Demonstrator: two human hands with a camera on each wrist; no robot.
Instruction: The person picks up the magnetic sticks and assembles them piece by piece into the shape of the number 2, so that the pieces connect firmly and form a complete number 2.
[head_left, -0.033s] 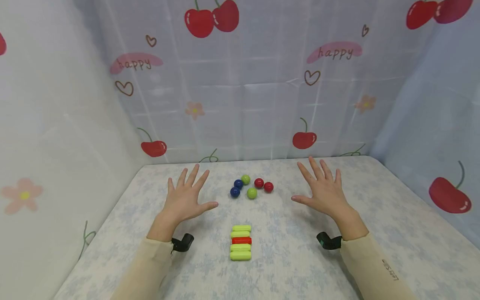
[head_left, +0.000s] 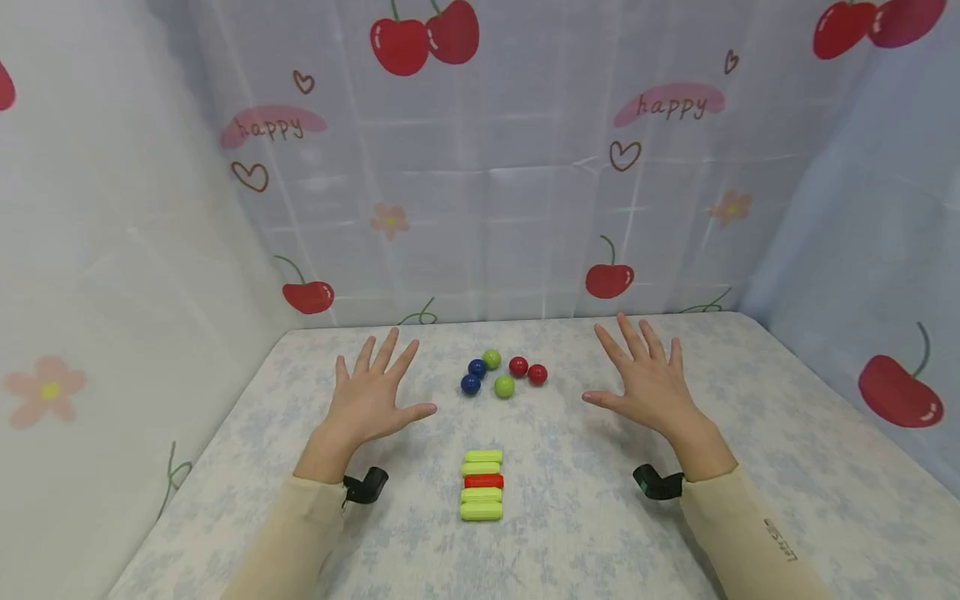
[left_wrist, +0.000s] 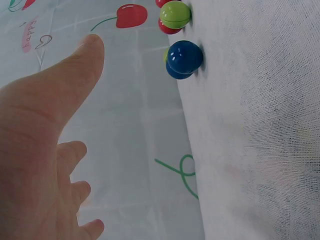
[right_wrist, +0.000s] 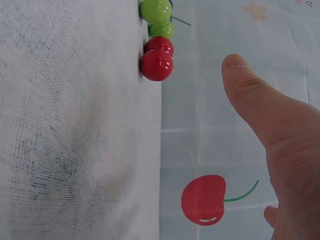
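Fingers spread and palm down, my left hand (head_left: 365, 400) is held over the table's left side, holding nothing. My right hand (head_left: 651, 387) mirrors it on the right, also spread and holding nothing. Between them, toward the back, lies a loose cluster of small glossy balls: two blue balls (head_left: 471, 384), two green balls (head_left: 505, 387) and two red balls (head_left: 537, 375). Nearer me is a column of short bars laid side by side, several yellow-green bars (head_left: 482, 511) with one red bar (head_left: 483, 481) among them. In the left wrist view, a blue ball (left_wrist: 185, 57) shows beyond the thumb.
A pale blue-and-white patterned cloth covers the table (head_left: 555, 517). Behind it hangs a curtain (head_left: 495, 233) printed with cherries, hearts and flowers, and more curtain closes both sides. A small black wrist camera (head_left: 366, 486) sits at the left cuff, another black wrist camera (head_left: 658, 482) at the right.
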